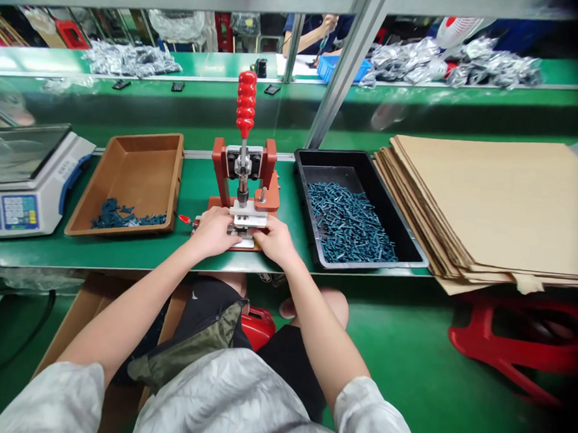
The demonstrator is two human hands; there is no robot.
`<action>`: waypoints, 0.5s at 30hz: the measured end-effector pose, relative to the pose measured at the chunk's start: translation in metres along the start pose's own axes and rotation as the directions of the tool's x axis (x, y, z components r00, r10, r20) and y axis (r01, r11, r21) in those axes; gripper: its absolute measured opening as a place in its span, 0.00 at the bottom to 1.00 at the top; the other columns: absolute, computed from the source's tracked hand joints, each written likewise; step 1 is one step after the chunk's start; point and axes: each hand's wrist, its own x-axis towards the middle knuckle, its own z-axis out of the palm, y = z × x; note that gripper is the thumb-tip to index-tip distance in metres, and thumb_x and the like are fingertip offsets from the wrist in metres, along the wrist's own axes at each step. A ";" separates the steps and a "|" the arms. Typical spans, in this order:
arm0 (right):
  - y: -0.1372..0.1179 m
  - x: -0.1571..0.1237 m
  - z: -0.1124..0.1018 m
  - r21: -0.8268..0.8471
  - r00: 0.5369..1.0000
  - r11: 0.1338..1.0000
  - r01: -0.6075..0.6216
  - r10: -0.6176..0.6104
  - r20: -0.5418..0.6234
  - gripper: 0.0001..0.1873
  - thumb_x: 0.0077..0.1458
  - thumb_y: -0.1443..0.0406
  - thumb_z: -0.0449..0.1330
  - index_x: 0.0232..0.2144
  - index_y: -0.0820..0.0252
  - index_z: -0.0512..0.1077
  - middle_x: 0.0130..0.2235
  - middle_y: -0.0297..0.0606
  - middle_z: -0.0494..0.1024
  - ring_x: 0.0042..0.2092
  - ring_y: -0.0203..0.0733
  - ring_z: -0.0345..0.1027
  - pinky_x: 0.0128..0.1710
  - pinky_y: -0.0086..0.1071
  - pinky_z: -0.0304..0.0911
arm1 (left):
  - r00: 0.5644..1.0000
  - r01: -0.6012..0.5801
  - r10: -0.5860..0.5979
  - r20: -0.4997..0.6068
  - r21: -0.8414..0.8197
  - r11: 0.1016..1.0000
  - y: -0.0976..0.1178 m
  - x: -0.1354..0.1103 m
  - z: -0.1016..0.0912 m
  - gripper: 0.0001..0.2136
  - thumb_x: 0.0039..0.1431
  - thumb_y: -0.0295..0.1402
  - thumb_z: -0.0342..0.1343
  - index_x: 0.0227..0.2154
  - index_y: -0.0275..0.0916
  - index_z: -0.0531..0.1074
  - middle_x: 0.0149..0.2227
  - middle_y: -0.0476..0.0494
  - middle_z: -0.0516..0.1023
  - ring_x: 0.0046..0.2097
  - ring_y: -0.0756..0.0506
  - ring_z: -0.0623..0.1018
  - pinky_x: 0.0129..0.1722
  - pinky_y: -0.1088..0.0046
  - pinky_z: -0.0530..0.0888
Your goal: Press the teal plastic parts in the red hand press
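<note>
I have the press (244,165) at the front edge of the tabletop (120,260), with its red handle (245,103) upright above a steel fixture (246,222). The fixture's long axis appears to run left to right, roughly parallel to that edge. It lies between my hands, and neither hand is clearly nearer.

Left hand (213,233): the forearm angles in from the lower left, with the palm down over the fixture's left end. This hand is just beside a small red-tipped lever (185,220).

Right hand (276,240): the forearm angles in from the lower right, with the palm down and the fingers against the fixture's right end.

Grip state: both grips are lightly curled over the fixture, not spread wide. The fingers hide what lies beneath them, so I cannot tell whether either grip has hold of a part. Neither hand is on the handle.

Left of the press, a brown tray (125,180) holds a small pile of blue-green parts (127,217), with a digital scale (26,184) beyond it at the left edge. Right of the press, a black tray (364,182) holds a larger heap of similar parts (348,223). A stack of cardboard sheets (490,203) lies at the right end of the tabletop.
</note>
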 end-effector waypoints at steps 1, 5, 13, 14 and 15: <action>0.000 0.002 0.003 0.015 1.000 1.000 0.009 -0.009 0.003 0.08 0.52 0.67 0.63 0.36 0.55 0.81 0.42 0.37 0.81 0.44 0.44 0.76 0.48 0.36 0.69 | 1.000 -0.001 0.001 -0.011 -0.005 1.000 -0.001 0.000 0.001 0.15 0.50 0.39 0.66 0.41 0.41 0.81 0.48 0.38 0.79 0.54 0.31 0.73 0.53 0.53 0.71; -0.001 0.003 0.009 0.019 0.999 0.999 0.032 -0.032 -0.004 0.08 0.53 0.67 0.64 0.36 0.53 0.82 0.46 0.36 0.82 0.47 0.45 0.76 0.52 0.38 0.69 | 0.997 -0.005 0.002 -0.079 -0.036 0.999 -0.004 -0.001 0.009 0.13 0.49 0.38 0.66 0.38 0.40 0.82 0.48 0.37 0.79 0.53 0.31 0.74 0.53 0.53 0.71; -0.001 -0.001 0.010 -0.110 0.994 0.988 0.110 -0.112 -0.012 0.12 0.56 0.69 0.62 0.40 0.52 0.82 0.48 0.39 0.81 0.50 0.48 0.75 0.54 0.43 0.70 | 0.990 -0.053 0.050 -0.132 -0.016 0.998 -0.004 -0.010 0.015 0.11 0.55 0.37 0.62 0.39 0.40 0.81 0.45 0.37 0.78 0.53 0.33 0.72 0.54 0.52 0.69; -0.001 -0.001 0.010 -0.110 0.992 0.987 0.121 -0.123 -0.014 0.12 0.56 0.69 0.62 0.40 0.52 0.82 0.48 0.39 0.80 0.50 0.48 0.75 0.54 0.43 0.70 | 0.989 -0.068 0.067 -0.136 -0.005 0.998 -0.004 -0.011 0.016 0.10 0.56 0.37 0.62 0.39 0.40 0.82 0.44 0.36 0.77 0.53 0.32 0.72 0.54 0.52 0.69; 0.000 -0.001 0.011 -0.102 0.991 0.986 0.133 -0.135 -0.011 0.12 0.56 0.69 0.62 0.40 0.52 0.82 0.48 0.39 0.80 0.50 0.48 0.75 0.54 0.43 0.70 | 0.987 -0.084 0.084 -0.138 0.005 0.996 -0.005 -0.012 0.016 0.10 0.57 0.37 0.61 0.38 0.40 0.82 0.44 0.36 0.77 0.53 0.32 0.72 0.54 0.52 0.69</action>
